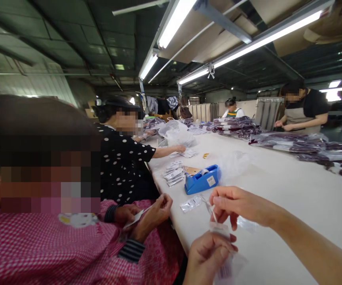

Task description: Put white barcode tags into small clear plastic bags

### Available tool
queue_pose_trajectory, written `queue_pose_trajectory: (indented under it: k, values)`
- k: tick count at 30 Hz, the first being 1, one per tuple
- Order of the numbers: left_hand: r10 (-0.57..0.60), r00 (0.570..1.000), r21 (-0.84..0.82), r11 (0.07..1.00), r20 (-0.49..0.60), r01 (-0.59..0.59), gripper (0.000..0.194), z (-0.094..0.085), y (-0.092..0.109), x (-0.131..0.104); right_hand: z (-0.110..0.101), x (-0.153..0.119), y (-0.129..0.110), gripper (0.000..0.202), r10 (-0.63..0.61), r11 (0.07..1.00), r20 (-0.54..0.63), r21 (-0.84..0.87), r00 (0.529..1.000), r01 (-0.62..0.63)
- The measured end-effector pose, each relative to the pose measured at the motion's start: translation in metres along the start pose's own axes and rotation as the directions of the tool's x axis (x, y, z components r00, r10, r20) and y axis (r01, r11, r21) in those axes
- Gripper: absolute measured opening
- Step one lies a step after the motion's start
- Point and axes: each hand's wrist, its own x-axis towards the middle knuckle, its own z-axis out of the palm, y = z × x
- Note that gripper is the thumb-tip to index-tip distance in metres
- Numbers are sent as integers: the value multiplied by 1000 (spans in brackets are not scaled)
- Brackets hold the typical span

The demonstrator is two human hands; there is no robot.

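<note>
My left hand (208,257) is closed on a small clear plastic packet (225,271) with a printed label, low in the view over the table's near edge. Just above it, my right hand (233,204) reaches in from the right with its fingertips pinched on a thin white strip (214,215) that runs down to the top of the packet. A blue tape dispenser (202,182) stands beyond my hands. Another clear packet (191,203) lies flat left of my right hand.
Stacked labelled packets (173,174) lie left of the dispenser on the white table (278,178). Bagged dark goods (292,142) are piled along the far side. A person in pink check (70,245) sits close at left; others work around the table.
</note>
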Motion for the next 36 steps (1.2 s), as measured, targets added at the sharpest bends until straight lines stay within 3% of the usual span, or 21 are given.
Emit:
queue_pose_trajectory:
  k: [3, 5, 7, 10, 15, 19, 24, 27, 32, 36]
  values:
    - [169, 985, 342, 928, -26, -150, 22, 2, 6, -2, 3, -7, 3, 44, -39, 999, 46, 20, 998, 38]
    - [253, 967, 552, 806, 1, -211, 20, 4, 8, -4, 5, -11, 7, 53, -69, 998, -6, 3, 998, 69]
    - [274, 958, 633, 729, 79, -261, 20, 4, 11, -6, 3, -14, 12, 52, -72, 997, -65, -18, 995, 71]
    - [258, 939, 611, 713, 226, -343, 16, 2, 16, -8, -9, -19, 18, 54, -47, 998, -33, 27, 998, 48]
    - [207, 913, 461, 810, 353, -362, 13, 5, 28, -4, -31, -26, 30, 53, -16, 976, 105, 218, 994, -8]
    - [173, 923, 426, 848, 343, -317, 12, 8, 35, -3, -31, -27, 46, 42, 50, 893, 87, 443, 995, -83]
    - [172, 924, 465, 824, 341, -325, 12, 6, 36, -10, -26, -31, 63, 39, -9, 649, 195, 747, 981, -143]
    - [177, 927, 444, 837, 331, -319, 14, 3, 36, -12, -23, -35, 71, 39, -11, 548, 155, 827, 988, -123]
    - [118, 939, 348, 908, 322, -233, 15, -3, 39, -18, -21, -43, 73, 31, 23, 511, 52, 858, 998, -56]
    - [13, 949, 312, 943, 314, -116, 13, -8, 41, -24, -25, -52, 66, 26, 97, 539, 11, 840, 995, -62]
